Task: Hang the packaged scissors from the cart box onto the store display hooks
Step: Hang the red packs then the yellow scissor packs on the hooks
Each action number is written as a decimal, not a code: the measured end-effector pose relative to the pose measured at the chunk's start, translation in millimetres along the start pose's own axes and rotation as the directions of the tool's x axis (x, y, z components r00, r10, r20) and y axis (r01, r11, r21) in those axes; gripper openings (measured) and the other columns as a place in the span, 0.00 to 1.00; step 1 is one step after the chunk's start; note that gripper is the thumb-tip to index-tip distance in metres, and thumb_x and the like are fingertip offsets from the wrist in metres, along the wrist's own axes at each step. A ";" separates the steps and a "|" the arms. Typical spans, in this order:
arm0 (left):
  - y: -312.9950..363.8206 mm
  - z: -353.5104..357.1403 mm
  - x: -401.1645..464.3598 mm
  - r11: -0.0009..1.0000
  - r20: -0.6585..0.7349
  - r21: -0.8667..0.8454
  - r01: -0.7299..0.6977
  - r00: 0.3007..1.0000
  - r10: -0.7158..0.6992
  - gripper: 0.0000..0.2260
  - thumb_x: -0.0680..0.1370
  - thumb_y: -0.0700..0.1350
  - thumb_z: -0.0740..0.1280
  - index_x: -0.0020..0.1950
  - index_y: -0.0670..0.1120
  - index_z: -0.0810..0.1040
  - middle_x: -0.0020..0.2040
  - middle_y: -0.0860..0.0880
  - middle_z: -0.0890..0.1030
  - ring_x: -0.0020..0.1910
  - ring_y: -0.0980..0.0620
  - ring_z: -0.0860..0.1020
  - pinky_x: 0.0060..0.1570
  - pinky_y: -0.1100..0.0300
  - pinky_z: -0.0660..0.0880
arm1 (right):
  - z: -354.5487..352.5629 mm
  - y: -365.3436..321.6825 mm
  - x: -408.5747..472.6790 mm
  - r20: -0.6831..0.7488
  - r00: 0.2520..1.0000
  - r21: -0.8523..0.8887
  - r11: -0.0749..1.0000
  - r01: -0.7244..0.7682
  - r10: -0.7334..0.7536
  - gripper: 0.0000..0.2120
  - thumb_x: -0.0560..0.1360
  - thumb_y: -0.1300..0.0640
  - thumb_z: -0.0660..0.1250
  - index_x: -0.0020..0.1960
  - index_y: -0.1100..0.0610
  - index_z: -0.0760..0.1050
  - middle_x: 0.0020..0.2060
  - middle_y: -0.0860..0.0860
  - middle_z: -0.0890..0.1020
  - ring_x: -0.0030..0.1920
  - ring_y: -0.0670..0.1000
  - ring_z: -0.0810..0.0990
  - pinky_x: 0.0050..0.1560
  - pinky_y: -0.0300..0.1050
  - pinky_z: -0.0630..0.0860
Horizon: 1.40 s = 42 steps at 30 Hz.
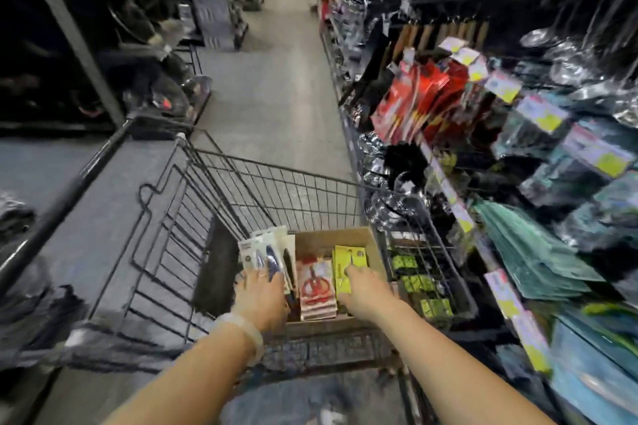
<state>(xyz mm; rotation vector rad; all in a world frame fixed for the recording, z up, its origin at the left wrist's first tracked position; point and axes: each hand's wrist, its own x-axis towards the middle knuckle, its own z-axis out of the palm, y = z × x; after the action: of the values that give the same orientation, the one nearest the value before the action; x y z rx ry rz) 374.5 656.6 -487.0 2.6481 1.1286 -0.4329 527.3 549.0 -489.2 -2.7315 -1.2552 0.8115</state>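
Both hands reach into cart box point(331, 239): left hand point(261, 297) rests on white packs point(262, 252), right hand point(362, 290) on yellow scissors pack point(348, 264); grip unclear. Pick-up step. Next: lift pack toward display hooks point(459, 55).

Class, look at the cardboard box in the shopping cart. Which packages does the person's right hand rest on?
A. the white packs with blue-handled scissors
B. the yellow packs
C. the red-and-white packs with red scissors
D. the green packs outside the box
B: the right hand lies on the yellow packs at the right side of the cardboard box, while the left hand is on the white packs.
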 end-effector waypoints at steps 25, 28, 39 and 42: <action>-4.1 120.9 195.7 0.819 0.533 -0.382 0.428 0.826 -0.183 0.27 0.76 0.51 0.65 0.74 0.52 0.59 0.72 0.51 0.63 0.70 0.50 0.65 0.71 0.56 0.63 | 161.1 26.2 288.0 0.315 0.890 0.077 0.925 -0.372 0.331 0.28 0.72 0.50 0.70 0.67 0.56 0.63 0.56 0.55 0.77 0.56 0.55 0.77 0.51 0.45 0.77; -5.6 119.9 197.9 0.798 0.528 -0.394 0.455 0.823 -0.209 0.25 0.77 0.48 0.65 0.72 0.51 0.62 0.71 0.50 0.66 0.69 0.51 0.67 0.70 0.57 0.64 | 152.8 29.7 293.2 0.422 0.808 0.188 0.832 -0.521 0.411 0.22 0.70 0.55 0.73 0.60 0.60 0.70 0.54 0.56 0.79 0.54 0.55 0.79 0.48 0.42 0.75; 8.2 59.0 200.4 0.146 0.620 -0.759 0.634 0.773 -0.131 0.17 0.73 0.44 0.71 0.56 0.49 0.67 0.56 0.48 0.79 0.56 0.48 0.80 0.61 0.48 0.75 | 91.5 44.8 221.5 0.601 0.798 0.740 0.402 -0.539 -0.037 0.15 0.73 0.62 0.70 0.58 0.59 0.73 0.47 0.52 0.85 0.47 0.51 0.84 0.49 0.47 0.82; 11.0 54.2 198.2 -0.041 0.582 -0.807 0.589 0.782 -0.225 0.13 0.74 0.40 0.71 0.55 0.46 0.71 0.49 0.45 0.82 0.47 0.46 0.82 0.53 0.49 0.79 | 85.1 30.7 208.7 0.577 0.801 0.792 0.349 -0.501 -0.161 0.11 0.74 0.63 0.68 0.55 0.55 0.73 0.47 0.52 0.85 0.47 0.50 0.85 0.46 0.43 0.80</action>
<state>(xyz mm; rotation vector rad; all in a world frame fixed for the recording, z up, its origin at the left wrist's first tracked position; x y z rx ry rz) 503.6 763.0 -606.8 0.9014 1.3770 -0.0161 621.5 661.5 -663.0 -1.6340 -0.1809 1.7741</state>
